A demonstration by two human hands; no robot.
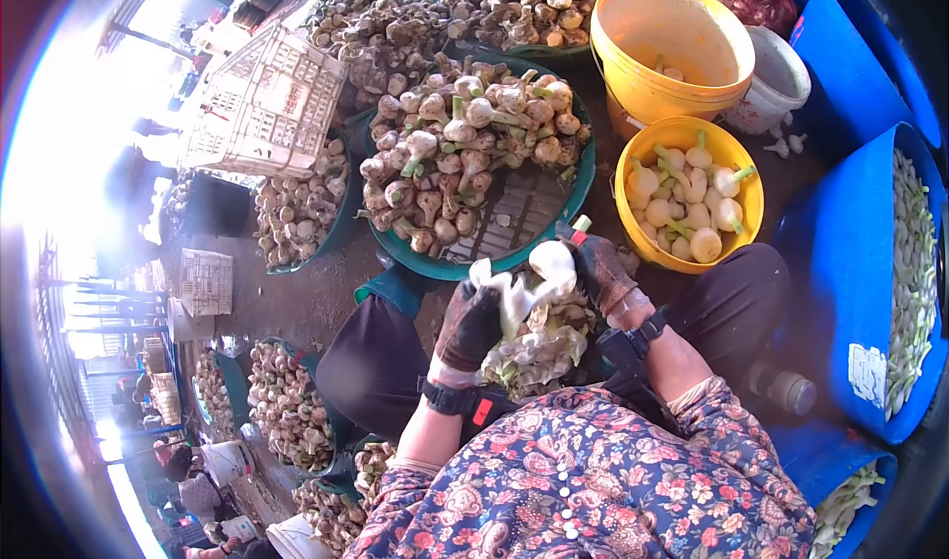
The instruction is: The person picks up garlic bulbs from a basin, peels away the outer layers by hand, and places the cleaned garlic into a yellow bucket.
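Both my hands wear dark gloves and meet over my lap. My right hand is closed around a white garlic bulb with a short green stem at its far side. In my left hand, fingers pressed together, is a strip of pale peel hanging beside the bulb. Loose husks are heaped below, between my forearms. Just beyond my hands is a round green tub of unpeeled garlic. To its right, a yellow bucket holds clean white bulbs.
A larger yellow bucket and a white bucket stand behind. Blue containers line the right side. A white crate and more garlic tubs are at left. Other people sit at the lower left.
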